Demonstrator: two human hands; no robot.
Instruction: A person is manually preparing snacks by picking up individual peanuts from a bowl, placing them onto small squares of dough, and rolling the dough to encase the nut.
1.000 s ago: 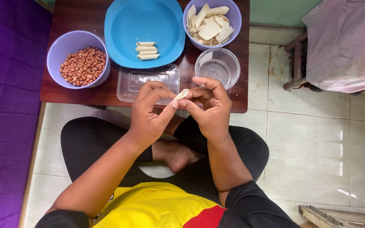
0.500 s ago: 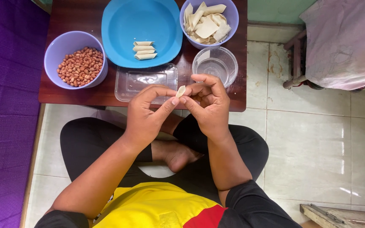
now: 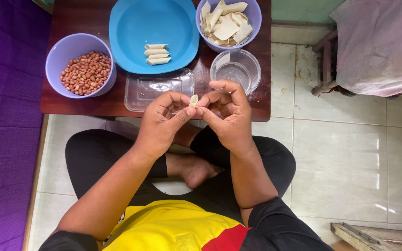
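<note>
Both hands meet over my lap at the near edge of a low dark wooden table (image 3: 80,104). My left hand (image 3: 161,122) and my right hand (image 3: 226,114) pinch a small pale dough wrapper piece (image 3: 194,100) between thumbs and fingertips. On the table stands a blue plate (image 3: 136,28) with three rolled wrapper pieces (image 3: 156,53). A lilac bowl (image 3: 70,46) holds peanuts (image 3: 85,72). Another lilac bowl (image 3: 253,14) holds several flat wrapper strips (image 3: 224,23).
A clear plastic tray (image 3: 159,88) and a clear round bowl (image 3: 236,69) with liquid sit just beyond my hands. A purple mat (image 3: 5,116) runs along the left. A stool with a pinkish cloth (image 3: 378,46) stands at the right on the tiled floor.
The hands have stayed together on the wrapper piece, with the fingers shifting slightly around it. The view has drifted a little.
</note>
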